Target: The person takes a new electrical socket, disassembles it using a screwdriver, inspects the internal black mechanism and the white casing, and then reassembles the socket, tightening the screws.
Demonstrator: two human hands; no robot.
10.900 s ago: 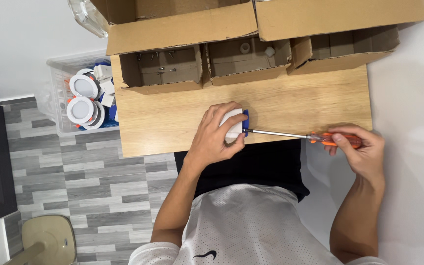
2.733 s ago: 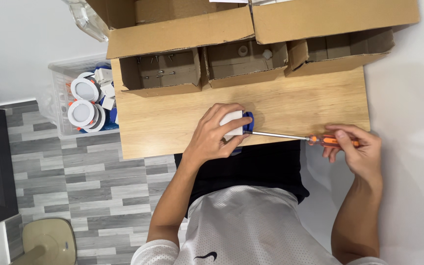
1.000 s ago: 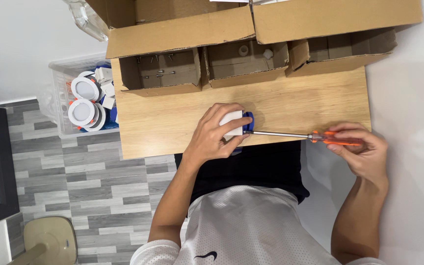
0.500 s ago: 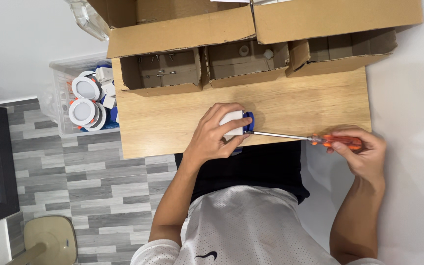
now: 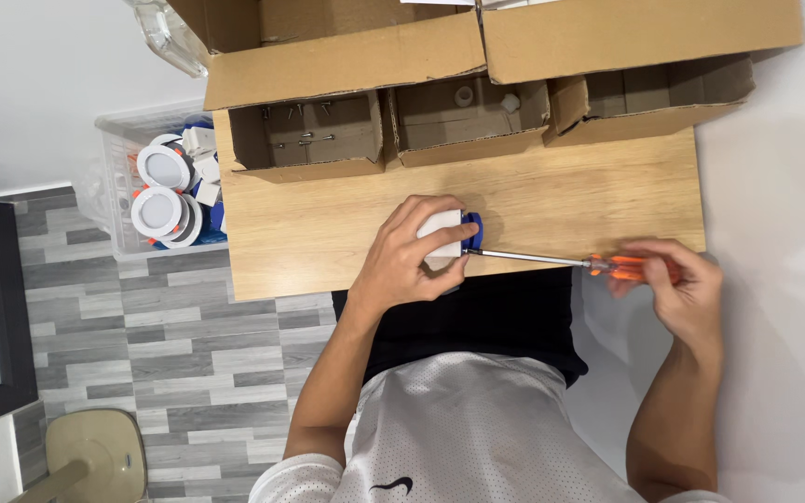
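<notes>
Wooden table, small white-and-blue block

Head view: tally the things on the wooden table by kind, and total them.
Open-fronted cardboard boxes: 3
White and blue parts, under the left hand: 1
Screwdrivers, handle in the right hand: 1
Total: 5

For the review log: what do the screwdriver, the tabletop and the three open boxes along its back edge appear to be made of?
Screwdriver: thin, shiny shaft, likely steel; glossy orange handle, probably plastic, held in the right hand.
Tabletop: pale wood-grain surface with a matte look; solid wood or laminate cannot be told.
Boxes: brown corrugated cardboard, dull, with folded flaps.
The left hand covers a white and blue part, seemingly plastic.
</notes>
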